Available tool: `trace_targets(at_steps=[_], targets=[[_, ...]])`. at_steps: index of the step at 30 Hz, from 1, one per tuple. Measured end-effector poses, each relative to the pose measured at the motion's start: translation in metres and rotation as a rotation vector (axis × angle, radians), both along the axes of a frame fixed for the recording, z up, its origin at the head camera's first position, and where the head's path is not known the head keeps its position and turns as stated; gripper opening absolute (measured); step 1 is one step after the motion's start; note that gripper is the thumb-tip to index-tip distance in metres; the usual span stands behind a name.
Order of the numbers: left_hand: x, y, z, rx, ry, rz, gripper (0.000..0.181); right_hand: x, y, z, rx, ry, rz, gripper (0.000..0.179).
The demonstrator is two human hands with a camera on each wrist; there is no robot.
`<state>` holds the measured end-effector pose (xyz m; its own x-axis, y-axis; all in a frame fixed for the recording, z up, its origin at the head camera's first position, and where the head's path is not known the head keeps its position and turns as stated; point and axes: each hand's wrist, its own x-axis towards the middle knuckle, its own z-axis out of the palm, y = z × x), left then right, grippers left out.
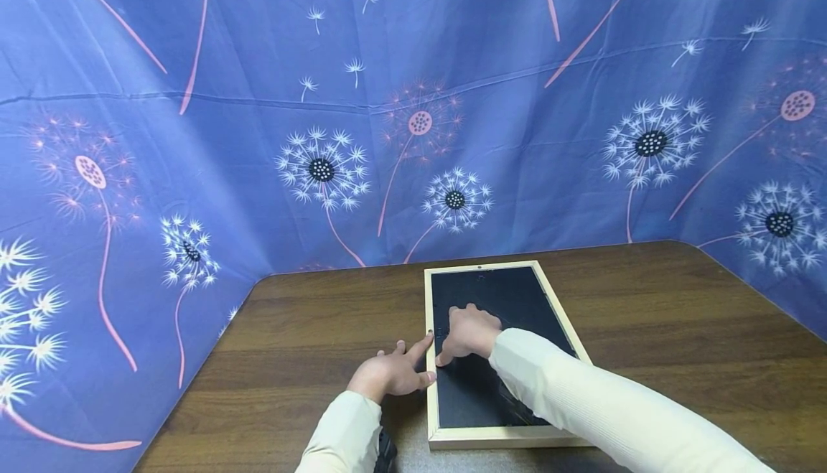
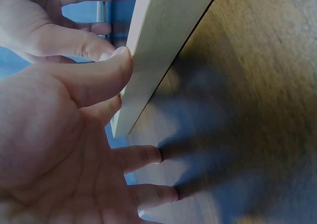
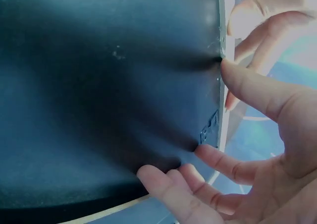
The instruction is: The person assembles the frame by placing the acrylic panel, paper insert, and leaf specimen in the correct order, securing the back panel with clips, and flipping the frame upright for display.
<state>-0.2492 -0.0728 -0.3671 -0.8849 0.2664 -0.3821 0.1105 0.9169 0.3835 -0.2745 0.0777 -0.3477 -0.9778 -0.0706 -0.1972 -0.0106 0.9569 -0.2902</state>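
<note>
A picture frame with a pale wooden rim (image 1: 491,437) lies with its black back panel (image 1: 497,290) facing up. My left hand (image 1: 394,374) is at the frame's left side, thumb and index fingertip touching the rim; its other fingers reach down beside it in the left wrist view. Over the panel, my right hand (image 1: 470,333) rests its fingertips near the left rim. In the right wrist view, the right thumb (image 3: 247,83) touches the panel's edge by the rim, and a small dark fitting (image 3: 210,127) shows close to the fingers.
The frame lies on a brown wood-grain table (image 1: 310,315). A blue cloth with dandelion prints (image 1: 388,42) hangs behind the table and along its sides. A black device (image 1: 385,451) is at the left wrist. The right sleeve (image 1: 581,394) crosses the frame's lower right part.
</note>
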Motion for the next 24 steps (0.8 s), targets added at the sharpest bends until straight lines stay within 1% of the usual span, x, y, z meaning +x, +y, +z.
trace_targets(at_steps=[6,11,14,19,24], targets=[[-0.0002,0.001,0.0001,0.002,0.002,0.007,0.062,-0.0019,-0.0014,0.0004,0.016,-0.018,-0.004,0.082],[0.0004,0.0014,0.0003,-0.003,-0.007,0.011,0.062,-0.0012,0.0047,0.0013,-0.026,-0.027,0.017,0.064],[0.0002,0.0013,0.0008,-0.008,-0.004,0.004,0.062,-0.0008,0.0074,0.0018,-0.039,-0.024,0.019,0.056],[-0.0002,0.001,0.0013,-0.013,0.007,-0.008,0.062,-0.0009,0.0044,0.0018,-0.003,-0.008,0.018,0.059],[0.0,0.0011,0.0012,-0.016,0.003,-0.003,0.063,-0.0021,0.0012,0.0002,0.024,-0.008,0.007,0.073]])
